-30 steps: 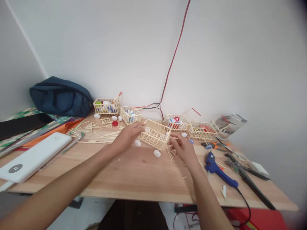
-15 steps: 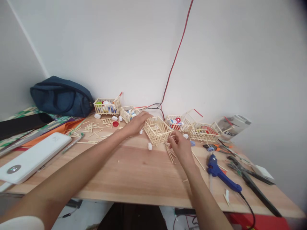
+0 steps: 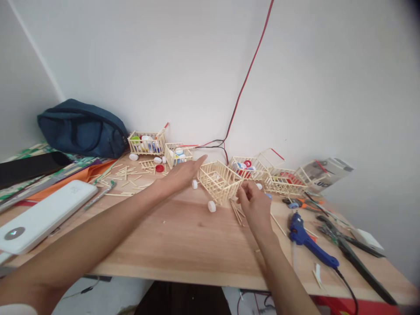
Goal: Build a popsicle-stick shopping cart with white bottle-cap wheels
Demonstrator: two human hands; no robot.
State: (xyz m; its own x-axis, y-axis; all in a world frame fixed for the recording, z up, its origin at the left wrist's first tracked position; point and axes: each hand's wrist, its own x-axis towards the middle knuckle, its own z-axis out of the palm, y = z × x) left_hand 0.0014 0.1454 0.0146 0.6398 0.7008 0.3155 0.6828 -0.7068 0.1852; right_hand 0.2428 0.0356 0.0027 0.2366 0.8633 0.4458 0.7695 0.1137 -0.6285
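Observation:
A small cart made of wooden sticks [image 3: 219,180], with white bottle-cap wheels [image 3: 211,206], stands on the wooden table [image 3: 183,240] near the wall. My left hand [image 3: 179,175] lies just left of it, fingers stretched flat toward its rim, holding nothing. My right hand [image 3: 255,204] is at the cart's right corner, fingers curled in a pinch; what they hold is too small to make out. Loose sticks [image 3: 236,212] lie under that hand.
Other stick carts with coloured caps [image 3: 146,143] [image 3: 246,167] [image 3: 285,181] line the wall. A blue glue gun [image 3: 308,243], pliers and scissors [image 3: 348,247] lie right. A white power bank [image 3: 46,214], dark bag [image 3: 80,129], papers and scattered sticks [image 3: 127,177] lie left. A red cable [image 3: 249,70] hangs down the wall.
The cart has been turned and pushed back toward the wall. My left hand let go of it and now lies flat beside it. My right hand closed into a pinch.

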